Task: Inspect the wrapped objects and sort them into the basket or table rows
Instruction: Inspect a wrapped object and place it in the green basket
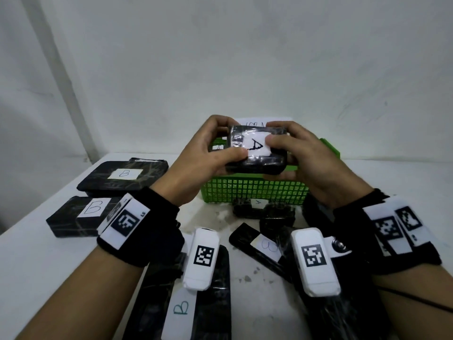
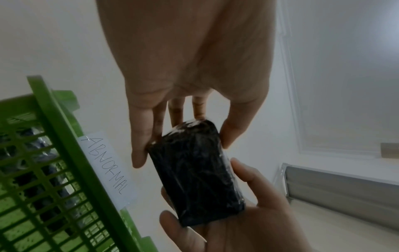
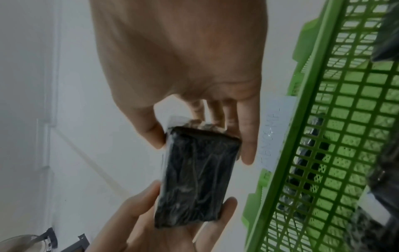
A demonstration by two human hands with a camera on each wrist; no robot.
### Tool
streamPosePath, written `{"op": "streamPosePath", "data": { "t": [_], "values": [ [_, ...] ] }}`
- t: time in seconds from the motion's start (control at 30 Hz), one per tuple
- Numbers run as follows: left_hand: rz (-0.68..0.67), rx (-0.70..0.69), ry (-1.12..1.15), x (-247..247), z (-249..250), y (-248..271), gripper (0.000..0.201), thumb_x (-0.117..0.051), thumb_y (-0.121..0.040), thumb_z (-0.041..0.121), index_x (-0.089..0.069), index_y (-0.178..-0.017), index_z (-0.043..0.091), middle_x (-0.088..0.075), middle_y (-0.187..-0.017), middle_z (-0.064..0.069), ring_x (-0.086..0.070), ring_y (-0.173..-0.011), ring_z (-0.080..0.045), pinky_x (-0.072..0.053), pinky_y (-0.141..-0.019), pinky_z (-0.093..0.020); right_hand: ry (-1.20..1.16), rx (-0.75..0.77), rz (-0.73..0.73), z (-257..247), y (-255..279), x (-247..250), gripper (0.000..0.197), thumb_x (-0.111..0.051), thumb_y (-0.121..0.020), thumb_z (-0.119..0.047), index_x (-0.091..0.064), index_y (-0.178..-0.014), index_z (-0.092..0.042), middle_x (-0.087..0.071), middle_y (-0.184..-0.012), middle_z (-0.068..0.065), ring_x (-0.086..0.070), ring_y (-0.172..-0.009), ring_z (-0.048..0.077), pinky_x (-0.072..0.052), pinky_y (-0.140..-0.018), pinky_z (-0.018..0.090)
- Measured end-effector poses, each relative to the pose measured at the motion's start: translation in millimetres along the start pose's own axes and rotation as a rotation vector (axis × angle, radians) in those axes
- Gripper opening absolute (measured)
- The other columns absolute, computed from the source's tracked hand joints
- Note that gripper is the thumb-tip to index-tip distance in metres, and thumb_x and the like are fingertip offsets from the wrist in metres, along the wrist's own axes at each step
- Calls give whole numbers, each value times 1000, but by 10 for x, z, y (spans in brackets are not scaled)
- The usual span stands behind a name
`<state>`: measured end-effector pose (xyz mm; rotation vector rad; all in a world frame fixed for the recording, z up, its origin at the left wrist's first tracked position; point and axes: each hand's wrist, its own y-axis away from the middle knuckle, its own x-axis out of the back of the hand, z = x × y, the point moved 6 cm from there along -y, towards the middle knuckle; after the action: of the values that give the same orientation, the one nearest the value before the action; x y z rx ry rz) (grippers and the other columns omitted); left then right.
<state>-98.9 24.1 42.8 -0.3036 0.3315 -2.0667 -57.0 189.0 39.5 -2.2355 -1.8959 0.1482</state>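
Centre frame, the left hand [image 1: 196, 165] and right hand [image 1: 311, 163] each grip an end of the black packet [image 1: 257, 153] above the basket [image 1: 255, 190].

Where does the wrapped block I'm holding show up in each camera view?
Head: block at centre, label A up, held by left hand and right hand above the basket.
Left wrist: block at centre, basket left.
Right wrist: block at centre, basket right.
Shared landmark: the green basket.
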Motion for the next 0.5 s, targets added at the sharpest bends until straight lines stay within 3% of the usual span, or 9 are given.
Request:
{"op": "streamPosePath", "data": {
  "t": [0.07,0.17,0.27,0.4,0.5],
  "values": [
    [4,-14,4,2,1,-8,29,-63,-90,-2,-51,-112,14,-58,-107,-2,-66,-86,-12,-60,-81,-48,3,36,-13,-16,-1,5,21,-67,-94,-18,-67,-114,-18,-71,-98,-1,-72,-80,10,-61,-64,35],
    [24,-49,-11,-9,5,-12,29,-62,-90,-5,-50,-107,15,-57,-101,-1,-63,-78,-9,-58,-67,-32,64,151,0,-75,37,-3,4,-70,-93,-15,-67,-96,-15,-71,-81,-6,-70,-73,7,-64,-65,38],
    [33,-72,-33,-22,11,-1,29,-60,-91,-5,-49,-107,16,-56,-106,-5,-62,-77,-10,-54,-62,-24,174,258,30,-149,90,-26,7,-71,-94,-16,-66,-89,-14,-70,-76,-8,-70,-72,8,-65,-67,37],
    [16,-48,75,11,13,-24,27,-58,-94,9,-52,-119,16,-63,-109,-2,-67,-85,-12,-60,-76,-37,154,288,21,-184,66,-5,9,-70,-94,-27,-65,-90,-22,-70,-90,-2,-72,-83,16,-64,-70,44],
    [-11,72,315,60,-58,-72,44,-50,-86,19,-56,-128,10,-67,-113,-8,-66,-95,-19,-58,-80,-33,90,281,35,-170,32,88,8,-64,-99,-28,-65,-105,-22,-68,-108,0,-73,-90,17,-64,-76,47]
  ]
}}
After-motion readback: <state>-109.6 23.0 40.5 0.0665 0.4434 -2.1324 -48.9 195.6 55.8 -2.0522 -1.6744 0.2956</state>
